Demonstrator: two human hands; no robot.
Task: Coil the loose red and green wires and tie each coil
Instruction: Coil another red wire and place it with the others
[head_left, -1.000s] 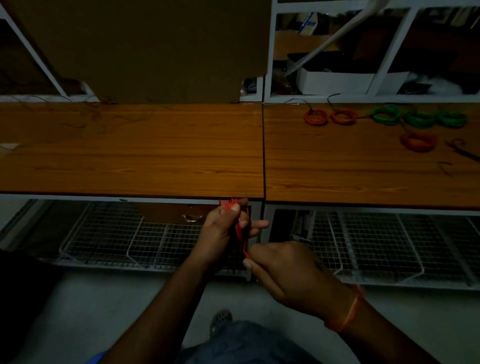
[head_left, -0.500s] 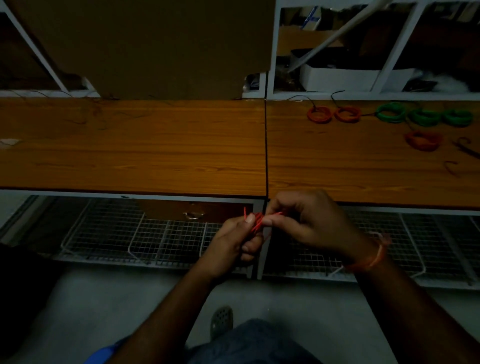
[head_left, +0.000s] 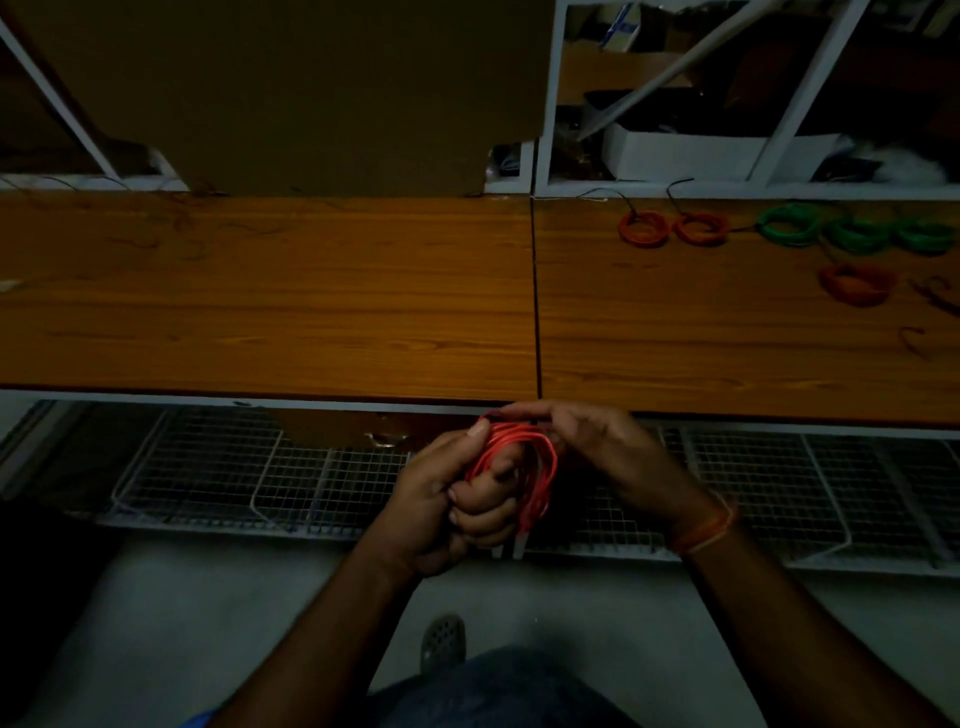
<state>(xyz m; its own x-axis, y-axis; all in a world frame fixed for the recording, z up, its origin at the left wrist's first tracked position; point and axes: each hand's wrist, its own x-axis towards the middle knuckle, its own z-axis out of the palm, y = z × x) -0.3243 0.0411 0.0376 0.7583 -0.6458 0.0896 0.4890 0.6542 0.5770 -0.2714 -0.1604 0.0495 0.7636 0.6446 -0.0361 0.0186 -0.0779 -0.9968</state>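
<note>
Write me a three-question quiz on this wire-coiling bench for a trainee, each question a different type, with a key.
1. True or false: the left hand grips the red wire coil below the front edge of the table.
2. How many green coils lie in the row at the back right of the table?
A. one
B. three
C. five
3. Fill in: the right hand pinches the top of the coil, and on that wrist sits an orange ____.

Key: 1 true; 2 B; 3 band.
</note>
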